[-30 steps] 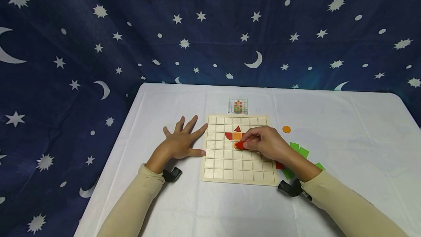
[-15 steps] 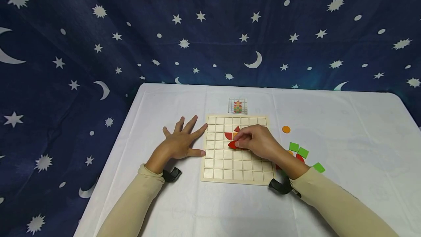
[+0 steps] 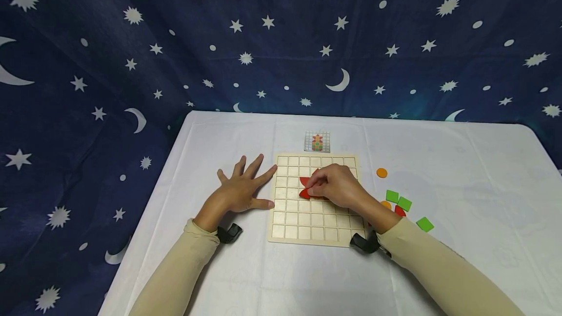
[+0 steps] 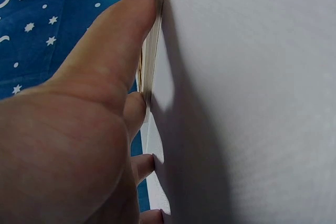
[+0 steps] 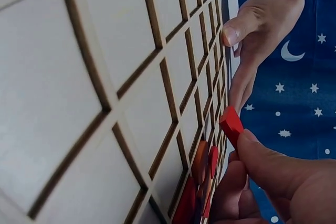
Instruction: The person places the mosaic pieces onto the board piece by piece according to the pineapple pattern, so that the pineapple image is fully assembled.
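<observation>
In the head view my right hand [image 3: 337, 187] is over the upper middle of a square wooden grid board [image 3: 291, 218]. Thumb and fingertips pinch a small red tile [image 3: 305, 193] with a curved edge and a pointed tip. The right wrist view shows this red tile [image 5: 231, 125] tilted up, clear of the grid. Just beyond it a red quarter-circle tile [image 3: 304, 180] lies on the board; other placed tiles are mostly hidden by the hand. My left hand [image 3: 237, 193] is spread flat at the board's left side, thumb and index fingertips at its edge.
A small card [image 3: 317, 141] printed with a coloured tile pattern lies behind the board. To the right are an orange round tile [image 3: 382, 172], several green square tiles [image 3: 425, 224] and another red tile [image 3: 400, 210]. A dark star-patterned cloth [image 3: 281, 38] hangs behind the white table.
My right hand has moved left across the board with the red tile, now covering the orange square tile. More loose tiles show at the right. The left hand has stayed put.
</observation>
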Action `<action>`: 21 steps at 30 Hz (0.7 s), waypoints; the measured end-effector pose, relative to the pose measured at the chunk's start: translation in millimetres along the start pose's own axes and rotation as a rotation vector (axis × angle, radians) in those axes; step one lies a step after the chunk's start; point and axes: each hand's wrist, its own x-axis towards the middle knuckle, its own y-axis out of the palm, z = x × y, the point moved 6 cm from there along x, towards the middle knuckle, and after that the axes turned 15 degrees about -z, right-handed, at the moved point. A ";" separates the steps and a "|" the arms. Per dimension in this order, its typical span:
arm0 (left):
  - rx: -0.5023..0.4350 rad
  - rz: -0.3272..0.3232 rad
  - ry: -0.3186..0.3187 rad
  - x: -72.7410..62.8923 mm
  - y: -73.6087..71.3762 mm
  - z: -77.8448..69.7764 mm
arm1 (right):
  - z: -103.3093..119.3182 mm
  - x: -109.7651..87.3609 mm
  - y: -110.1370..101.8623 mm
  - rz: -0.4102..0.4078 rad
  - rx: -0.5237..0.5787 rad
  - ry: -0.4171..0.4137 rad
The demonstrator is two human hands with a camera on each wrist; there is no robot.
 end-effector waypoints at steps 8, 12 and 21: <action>-0.001 -0.005 0.004 -0.4 0.0 -0.2 | 1.9 2.7 6.0 0.015 -0.052 -0.021; 0.004 -0.009 0.002 -0.4 0.0 -0.3 | 3.7 3.3 7.0 0.018 -0.072 -0.043; 0.000 -0.007 0.001 -1.1 -1.6 -0.8 | 6.7 4.9 9.2 0.025 -0.108 -0.080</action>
